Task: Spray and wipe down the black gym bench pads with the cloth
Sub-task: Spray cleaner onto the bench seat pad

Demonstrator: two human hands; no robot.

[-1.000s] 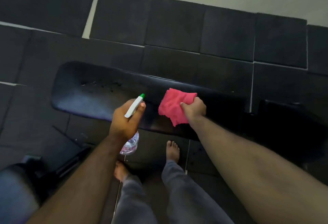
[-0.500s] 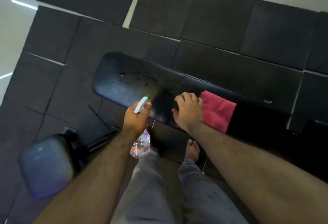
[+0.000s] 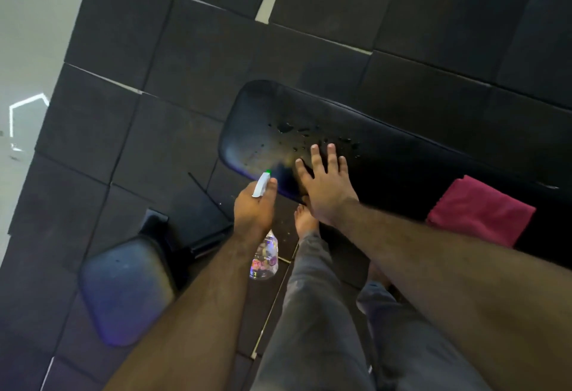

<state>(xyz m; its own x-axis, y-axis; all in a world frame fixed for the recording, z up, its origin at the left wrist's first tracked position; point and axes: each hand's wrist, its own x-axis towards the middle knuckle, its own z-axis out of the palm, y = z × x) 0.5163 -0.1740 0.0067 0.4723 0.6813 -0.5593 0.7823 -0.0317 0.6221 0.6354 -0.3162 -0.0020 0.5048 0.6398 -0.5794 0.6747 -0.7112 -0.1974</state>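
Down low, the left hand is clamped around one spray bottle, nozzle toward the long bench pad. Beside it, the right hand lies splayed, empty, near the pad's front edge by scattered droplets. One pink cloth drapes that edge, well apart. A second pad sits lower left on black floor mats.

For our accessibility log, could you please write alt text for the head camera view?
A person's left hand aims a spray bottle at a droplet-speckled black bench pad, where the open right hand rests. A pink cloth lies further right on it.
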